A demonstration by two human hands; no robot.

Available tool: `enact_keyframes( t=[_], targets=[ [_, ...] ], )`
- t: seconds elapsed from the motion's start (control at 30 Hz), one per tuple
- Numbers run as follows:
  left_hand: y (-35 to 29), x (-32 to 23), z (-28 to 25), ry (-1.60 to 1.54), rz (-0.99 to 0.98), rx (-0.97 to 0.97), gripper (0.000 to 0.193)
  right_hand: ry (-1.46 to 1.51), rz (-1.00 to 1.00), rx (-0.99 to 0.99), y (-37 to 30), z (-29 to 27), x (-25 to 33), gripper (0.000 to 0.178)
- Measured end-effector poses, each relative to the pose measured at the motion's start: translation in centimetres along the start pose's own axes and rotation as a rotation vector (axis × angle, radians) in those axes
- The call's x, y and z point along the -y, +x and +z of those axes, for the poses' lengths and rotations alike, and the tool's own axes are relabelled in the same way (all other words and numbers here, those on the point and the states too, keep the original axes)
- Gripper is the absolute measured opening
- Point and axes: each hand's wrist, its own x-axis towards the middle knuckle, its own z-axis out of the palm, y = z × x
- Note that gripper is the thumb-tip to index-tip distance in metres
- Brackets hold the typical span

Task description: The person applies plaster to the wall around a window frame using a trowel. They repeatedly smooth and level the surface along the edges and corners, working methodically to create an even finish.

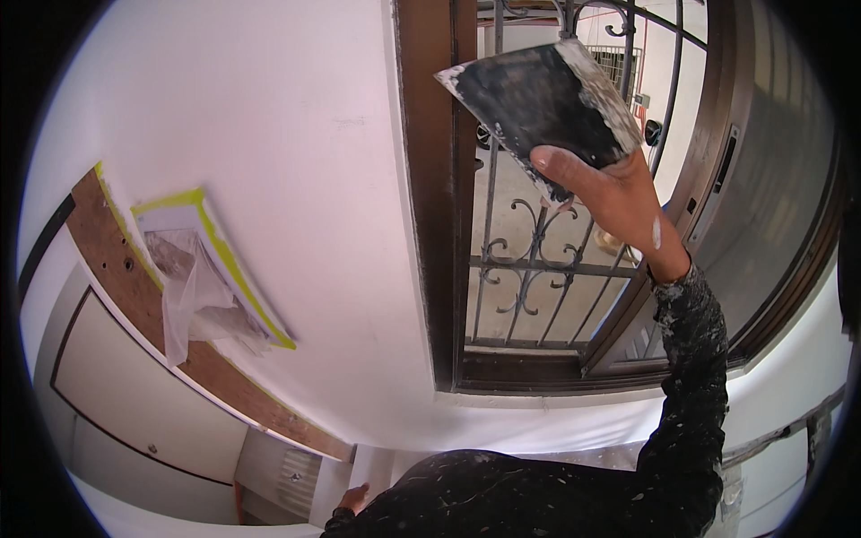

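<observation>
Raised in front of the window, my right hand (619, 193) grips a flat black plate (547, 103) with its thumb across the near face. White plaster is smeared along the plate's edges, and a broad pale band runs down its right side. The plate is tilted and covers part of the iron window grille (529, 269). A white smear marks my right wrist, above a black sleeve flecked with white. Low by my body, my left hand (356, 498) shows only in part; its fingers are too small and hidden to read.
A white wall (296, 179) lies left of the brown window frame (430, 197). On it, yellow-green tape (238, 260) edges a panel with loose translucent plastic sheet (193, 296). A brown strip (130, 264) runs above grey-white cabinets (134, 386). A sliding pane (753, 206) stands at right.
</observation>
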Motion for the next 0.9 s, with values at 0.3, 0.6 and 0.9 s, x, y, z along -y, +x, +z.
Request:
enact_keyframes(
  t=[0.3,0.6,0.9],
  targets=[
    [0.7,1.1,0.8,0.449,0.305,0.098,0.029,-0.042,0.0,0.023,0.7,0.2,-0.8,0.062],
    [-0.9,1.5,0.8,0.369,0.18,0.139,0.031,0.123,-0.033,-0.03,0.4,3.3,-0.1,0.033],
    [-2.4,2.4,2.9,0.499,0.48,-0.013,0.034,-0.141,-0.156,0.046,-8.3,9.7,-7.5,0.025]
  ],
)
